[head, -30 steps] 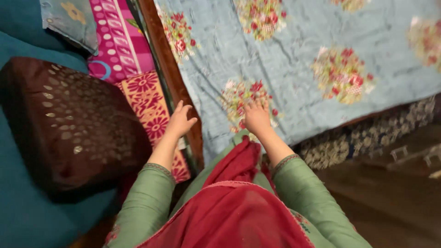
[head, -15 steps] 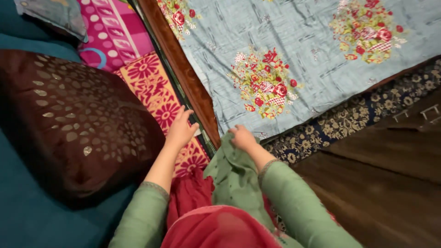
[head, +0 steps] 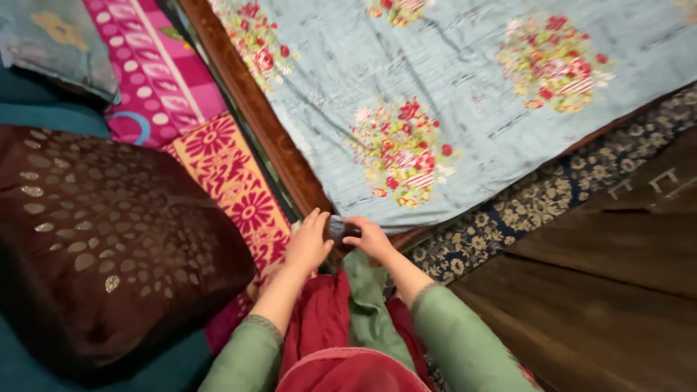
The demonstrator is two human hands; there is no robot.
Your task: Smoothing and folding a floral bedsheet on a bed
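Bedsheet, pale blue with flower clusters, lies spread over the bed, its near corner at the wooden frame. Both hands meet there: the left hand rests flat, fingers loose, on the corner; the right hand pinches the sheet's hem. A brown cushion sits beside them.
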